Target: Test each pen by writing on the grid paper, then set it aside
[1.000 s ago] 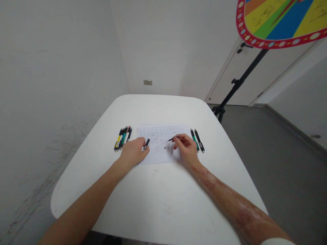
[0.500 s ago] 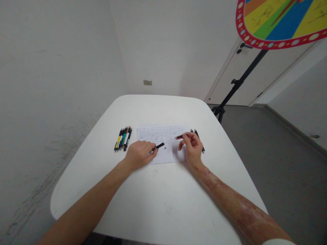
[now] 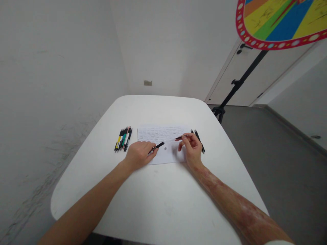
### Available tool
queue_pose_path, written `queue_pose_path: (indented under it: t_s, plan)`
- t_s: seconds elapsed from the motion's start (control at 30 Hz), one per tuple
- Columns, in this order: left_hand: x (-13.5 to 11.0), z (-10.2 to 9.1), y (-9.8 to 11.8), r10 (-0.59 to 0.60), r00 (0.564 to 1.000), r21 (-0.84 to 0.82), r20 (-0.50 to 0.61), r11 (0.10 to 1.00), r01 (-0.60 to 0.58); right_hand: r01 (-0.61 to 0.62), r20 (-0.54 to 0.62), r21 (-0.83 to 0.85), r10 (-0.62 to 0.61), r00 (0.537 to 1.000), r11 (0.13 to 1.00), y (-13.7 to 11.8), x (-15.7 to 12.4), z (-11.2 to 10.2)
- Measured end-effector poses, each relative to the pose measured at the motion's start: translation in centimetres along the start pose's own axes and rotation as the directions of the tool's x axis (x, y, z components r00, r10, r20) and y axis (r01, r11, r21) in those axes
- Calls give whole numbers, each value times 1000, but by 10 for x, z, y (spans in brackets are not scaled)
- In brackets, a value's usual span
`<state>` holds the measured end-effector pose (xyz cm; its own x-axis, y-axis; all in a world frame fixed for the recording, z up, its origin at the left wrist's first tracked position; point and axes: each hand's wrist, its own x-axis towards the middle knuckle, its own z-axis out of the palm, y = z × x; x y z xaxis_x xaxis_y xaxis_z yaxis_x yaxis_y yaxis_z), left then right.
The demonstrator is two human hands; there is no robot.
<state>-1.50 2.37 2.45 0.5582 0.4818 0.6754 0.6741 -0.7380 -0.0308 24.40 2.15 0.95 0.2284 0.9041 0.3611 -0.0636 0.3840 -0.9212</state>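
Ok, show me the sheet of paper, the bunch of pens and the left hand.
sheet of paper (image 3: 163, 132): head view, its written upper part.
bunch of pens (image 3: 123, 139): head view, middle of the barrels.
left hand (image 3: 138, 156): head view, back of the hand.

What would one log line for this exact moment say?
left hand: pinching short black plastic pen piece | right hand: pinching thin dark pen rod | between hands: white handwritten paper sheet | left of sheet: row of coloured pens

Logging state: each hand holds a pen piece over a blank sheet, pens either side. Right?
Not blank: the head view shows handwritten lines on the sheet. Left hand holds a black pen piece, right hand a thin piece; pen bundle and two pens lie either side.
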Motion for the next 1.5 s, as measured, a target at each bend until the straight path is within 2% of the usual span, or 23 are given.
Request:
queue_pose_path:
  t_s: [0.17, 0.37, 0.47, 0.57, 0.67, 0.87, 1.0, 1.1, 1.2, 1.27, 1.33, 1.43, 1.5]
  plan:
    - [0, 0, -1, -2, 1000, 16, -5, 1000, 2, -28, 15, 38, 28, 1000, 999, 1, 1, -1]
    - [0, -1, -4, 22, 999, -2, 50, 1000, -22, -34, 42, 7, 34, 999, 999, 1, 2, 0]
    - [-1, 0, -3, 29, 998, -37, 61, 999, -27, -47, 148, -37, 52, 988, 998, 0, -1, 3]
    - [-1, 1, -2, 42, 997, -60, 68, 997, -38, -52, 292, -106, 81, 953, 993, 0, -6, 6]
    - [-2, 2, -2, 30, 997, -82, 76, 996, -23, -66, 368, -129, 109, 923, 990, 1, -7, 6]
    - [-1, 2, -4, 1, 997, -82, 72, 997, 5, -74, 314, -38, 82, 946, 997, 0, -4, 5]
    - [-1, 1, -2, 21, 996, -84, 90, 996, -13, -80, 298, -72, 98, 950, 994, 1, -5, 6]
    - [0, 0, -2, 26, 996, -80, 90, 997, -19, -29, 285, -137, 67, 956, 990, 1, -6, 6]
    - [1, 0, -3, 7, 998, -58, 62, 998, -3, 135, 281, -317, -43, 959, 939, -2, -7, 7]
    - [2, 0, -4, -1, 999, -42, 44, 999, 3, 243, 350, -448, -81, 933, 860, -5, -7, 8]
    - [3, 1, -5, -2, 999, -34, 32, 999, 3, 305, 440, -519, -56, 896, 798, -6, -7, 10]
    - [2, 3, -7, -9, 1000, -37, 29, 999, 10, 286, 484, -541, 14, 875, 791, -4, -6, 10]
    - [1, 4, -9, -25, 999, -52, 32, 998, 27, 192, 430, -510, 56, 901, 838, 0, -5, 7]
